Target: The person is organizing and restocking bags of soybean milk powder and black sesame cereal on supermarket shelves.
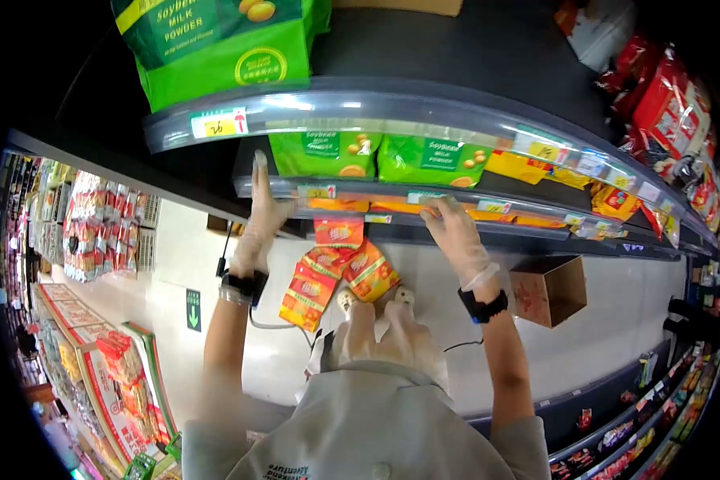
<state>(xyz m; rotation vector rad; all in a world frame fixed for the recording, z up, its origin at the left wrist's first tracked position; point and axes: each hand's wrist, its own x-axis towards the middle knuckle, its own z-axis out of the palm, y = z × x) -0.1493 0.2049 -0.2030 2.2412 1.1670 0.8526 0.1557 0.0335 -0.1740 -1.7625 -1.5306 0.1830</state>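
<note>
My left hand (262, 214), in a thin pale glove, is raised at the left end of the middle shelf with its fingers stretched out. Beside its fingertips stands a green bag of soybean milk powder (325, 156). A second green bag (430, 162) sits to the right on the same shelf. My right hand (454, 226), gloved too, is at the front edge of the lower shelf, just under a price tag (426, 197). Its fingers are loosely bent and apart, with nothing seen in them. Orange packets (488, 214) line the lower shelf behind it.
Several orange-red packets (328, 276) lie on the floor before my shoes. An open cardboard box (548, 292) stands at the right. Above, the upper shelf's edge (344, 112) juts out over my hands. Snack displays (108, 224) stand to the left.
</note>
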